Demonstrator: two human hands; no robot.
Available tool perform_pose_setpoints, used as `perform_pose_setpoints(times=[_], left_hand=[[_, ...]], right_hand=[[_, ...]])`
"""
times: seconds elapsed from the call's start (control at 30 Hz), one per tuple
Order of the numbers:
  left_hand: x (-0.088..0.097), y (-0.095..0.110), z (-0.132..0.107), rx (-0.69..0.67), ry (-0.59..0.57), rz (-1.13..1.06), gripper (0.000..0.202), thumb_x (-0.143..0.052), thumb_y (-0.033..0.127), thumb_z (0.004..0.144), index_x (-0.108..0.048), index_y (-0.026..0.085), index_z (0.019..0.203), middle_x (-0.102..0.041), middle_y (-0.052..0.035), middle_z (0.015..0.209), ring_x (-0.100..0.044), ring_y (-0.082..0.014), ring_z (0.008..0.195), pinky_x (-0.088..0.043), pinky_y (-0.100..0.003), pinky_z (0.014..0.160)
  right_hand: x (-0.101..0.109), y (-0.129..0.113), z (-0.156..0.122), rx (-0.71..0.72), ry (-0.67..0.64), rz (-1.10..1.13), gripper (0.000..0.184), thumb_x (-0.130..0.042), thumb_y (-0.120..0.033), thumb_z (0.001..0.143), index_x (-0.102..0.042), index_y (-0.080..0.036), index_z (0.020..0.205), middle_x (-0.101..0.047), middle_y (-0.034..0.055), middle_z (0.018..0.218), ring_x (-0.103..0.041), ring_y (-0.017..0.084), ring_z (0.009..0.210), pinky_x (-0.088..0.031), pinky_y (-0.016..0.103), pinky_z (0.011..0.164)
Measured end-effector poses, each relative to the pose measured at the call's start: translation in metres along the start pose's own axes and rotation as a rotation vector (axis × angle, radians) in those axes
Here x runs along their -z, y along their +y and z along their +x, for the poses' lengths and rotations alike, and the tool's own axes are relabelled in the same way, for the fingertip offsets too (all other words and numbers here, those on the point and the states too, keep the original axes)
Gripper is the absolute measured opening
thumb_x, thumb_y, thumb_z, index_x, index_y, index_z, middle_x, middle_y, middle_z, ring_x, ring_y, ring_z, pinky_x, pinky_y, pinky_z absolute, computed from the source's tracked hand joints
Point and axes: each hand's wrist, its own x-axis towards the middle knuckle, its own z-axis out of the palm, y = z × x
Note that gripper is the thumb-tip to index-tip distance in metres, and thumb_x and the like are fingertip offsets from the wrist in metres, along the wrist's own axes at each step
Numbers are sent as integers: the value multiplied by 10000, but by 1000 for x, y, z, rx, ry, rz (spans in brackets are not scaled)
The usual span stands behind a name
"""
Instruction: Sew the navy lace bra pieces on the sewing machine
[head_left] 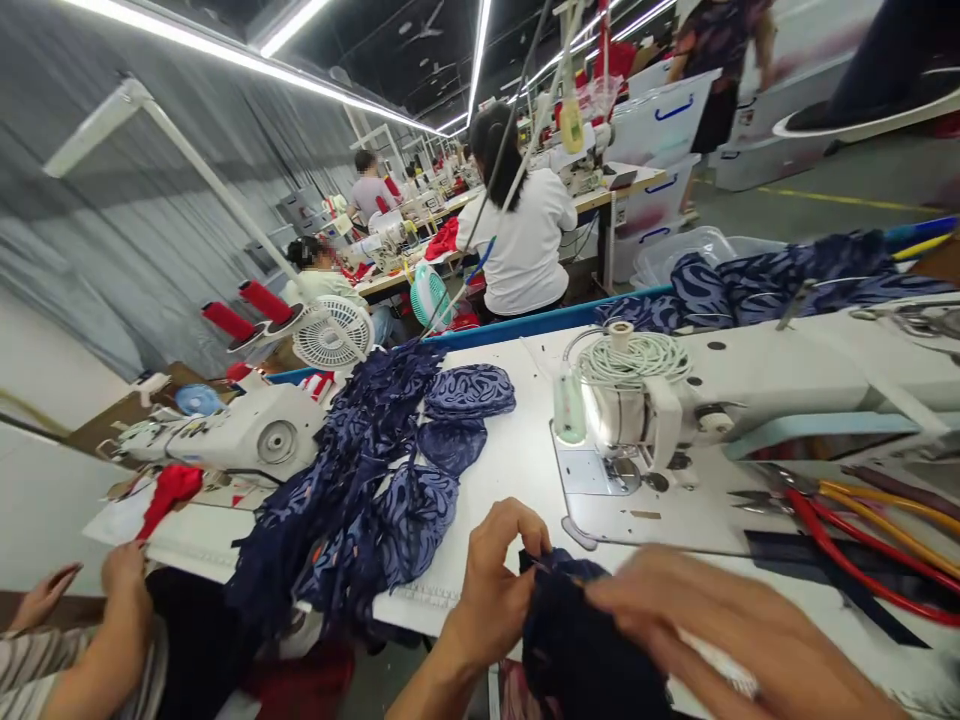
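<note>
I see left hand (495,590) pinching navy fabric piece (577,650) at near tabletop (517,460) edge, in front of sewing machine (645,415); right hand (720,630) blurred, lying over it, I cannot tell its grip

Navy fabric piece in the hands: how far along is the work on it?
Done: a pile of navy patterned pieces lies left of the sewing machine; whether they are finished I cannot tell. In hand: the left hand pinches a navy fabric piece; the blurred right hand lies over it. Left: that piece is not yet at the machine.
</note>
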Motion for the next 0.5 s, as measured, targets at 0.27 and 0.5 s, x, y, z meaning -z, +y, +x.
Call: perform_pose_setpoints(times=[0.27, 0.5], left_hand=[[6, -12, -20, 256, 48, -110, 123, -623, 105, 751, -528, 178, 780, -504, 37, 732, -445, -111, 703, -359, -234, 676], [19, 3, -19, 199, -123, -248, 208, -569, 318, 870, -678, 163, 958, -592, -83, 1040, -557, -200, 963, -439, -299, 842]], right_hand=[[-11, 12, 42, -296, -191, 278, 264, -482, -500, 985, -675, -320, 984, -705, -13, 980, -661, 196, 925, -552, 290, 769], [-14, 11, 40, -388, -213, 257, 324, -474, -519, 970, -615, -255, 845, -639, -7, 823, -595, 182, 783, -499, 274, 655]])
